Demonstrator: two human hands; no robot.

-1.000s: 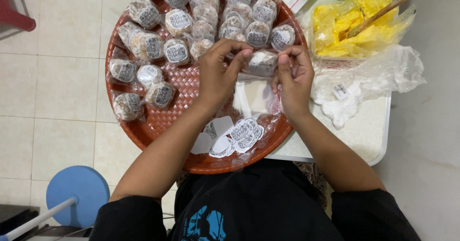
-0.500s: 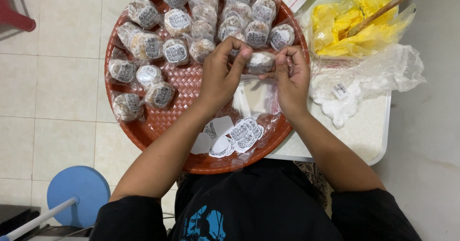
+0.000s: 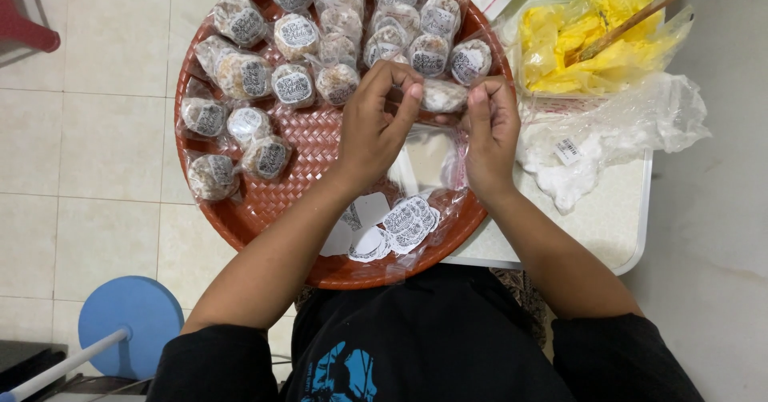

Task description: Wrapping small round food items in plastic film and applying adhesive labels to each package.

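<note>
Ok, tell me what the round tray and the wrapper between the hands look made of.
Round tray: likely moulded plastic, reddish-brown, with a basket-weave pattern and slight sheen. Wrapper: thin clear plastic film, glossy and crinkled, with the pale snack visible through it, pinched by left hand and right hand.

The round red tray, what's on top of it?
On the red tray lie many wrapped snacks with round labels, plus loose stickers. Both hands hold one wrapped snack, hiding the tray beneath them.
</note>
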